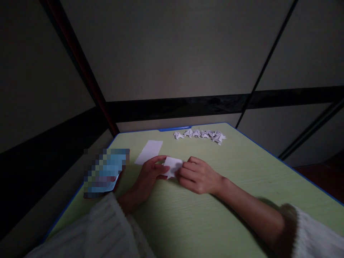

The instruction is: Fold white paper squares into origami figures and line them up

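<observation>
A small piece of folded white paper (174, 165) is held between my two hands, just above the table. My left hand (151, 172) pinches its left side, thumb on top and fingers behind and beneath. At the paper's right edge, the curled fingers of my right hand (198, 175) close on it; their tips are partly hidden. Behind my left hand lies a flat white sheet of paper (150, 150). Several folded white paper figures (196, 133) stand in a row toward the far edge, bunched closer together at the right end.
The pale green table (242, 172) has a blue rim and a blue handle-like strip (176, 128) at its far edge. At the left lies a flat, pixelated device (107, 173) with a light blue face. Panelled walls or doors (174, 53) rise directly behind the table.
</observation>
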The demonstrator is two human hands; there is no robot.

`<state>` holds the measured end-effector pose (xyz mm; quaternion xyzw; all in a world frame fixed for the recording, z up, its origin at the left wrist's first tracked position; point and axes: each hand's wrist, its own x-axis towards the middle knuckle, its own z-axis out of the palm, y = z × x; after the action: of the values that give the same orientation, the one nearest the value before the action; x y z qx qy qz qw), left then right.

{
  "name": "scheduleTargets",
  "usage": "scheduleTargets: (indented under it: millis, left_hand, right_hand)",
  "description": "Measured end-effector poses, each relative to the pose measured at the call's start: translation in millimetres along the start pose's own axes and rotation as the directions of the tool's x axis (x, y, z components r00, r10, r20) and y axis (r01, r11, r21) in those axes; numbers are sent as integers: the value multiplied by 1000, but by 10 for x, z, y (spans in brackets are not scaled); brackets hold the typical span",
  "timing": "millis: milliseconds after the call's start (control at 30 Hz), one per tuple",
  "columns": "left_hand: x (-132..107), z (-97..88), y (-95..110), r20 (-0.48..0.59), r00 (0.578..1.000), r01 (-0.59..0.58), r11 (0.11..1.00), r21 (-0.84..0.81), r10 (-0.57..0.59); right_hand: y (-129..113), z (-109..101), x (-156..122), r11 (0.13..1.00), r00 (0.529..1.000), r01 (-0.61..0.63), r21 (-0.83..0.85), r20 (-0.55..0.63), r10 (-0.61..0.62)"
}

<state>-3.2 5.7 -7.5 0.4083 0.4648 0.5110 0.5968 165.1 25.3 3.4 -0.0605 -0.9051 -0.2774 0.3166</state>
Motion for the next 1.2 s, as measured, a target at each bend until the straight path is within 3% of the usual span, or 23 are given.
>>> scheduleTargets:
  millis: [167, 367, 467, 533, 600, 667, 733, 767, 833, 900, 967, 1000, 1067, 1200]
  left_hand:
    - [-19, 12, 15, 24, 998, -61, 996, 67, 60]
    - [-22, 6, 38, 28, 992, -125, 982, 139, 123]
    - [-24, 15, 67, -29, 986, -157, 967, 203, 166]
    - [-27, 27, 89, -48, 981, -171, 956, 237, 187]
    - [-31, 41, 107, -58, 977, -181, 946, 268, 203]
    - [-33, 52, 116, -61, 975, -187, 937, 297, 213]
    - [-30, 57, 112, -45, 977, -186, 930, 317, 211]
    - [-26, 57, 106, -36, 978, -182, 928, 324, 204]
    - [-12, 52, 83, -12, 983, -166, 923, 348, 182]
    - [5, 40, 49, 25, 988, -147, 902, 406, 149]
    - [20, 21, 10, 58, 986, -161, 848, 506, 153]
    - [24, 9, -11, 66, 981, -189, 803, 565, 184]
    - [23, -16, -47, 86, 955, -261, 672, 693, 283]
    - [-18, -47, -82, 204, 878, -360, 317, 878, 432]
  right_hand:
    - [-44, -50, 68, 1000, 994, 30, 8, 109, -31]
    - [-71, -5, 68, 997, 992, 22, 78, 119, -31]
    - [-60, 15, 36, 985, 988, -127, 117, 99, 116]
    - [-50, 11, 22, 922, 950, -311, 231, 66, 304]
    - [-37, 4, 20, 752, 836, -513, 414, 45, 546]
    - [-18, 9, 27, 493, 660, -643, 586, 99, 744]
    - [-1, 37, 31, 215, 498, -688, 693, 235, 835]
    - [5, 61, 29, 91, 443, -687, 721, 317, 838]
    - [7, 121, 18, -106, 387, -665, 739, 463, 797]
    - [-2, 179, 4, -212, 372, -667, 714, 566, 736]
    - [-15, 216, -7, -222, 365, -717, 660, 628, 688]
    - [-21, 223, -9, -187, 361, -754, 629, 636, 682]
    - [-30, 218, -10, -41, 389, -815, 578, 599, 700]
    - [-39, 186, -20, 298, 537, -815, 497, 455, 710]
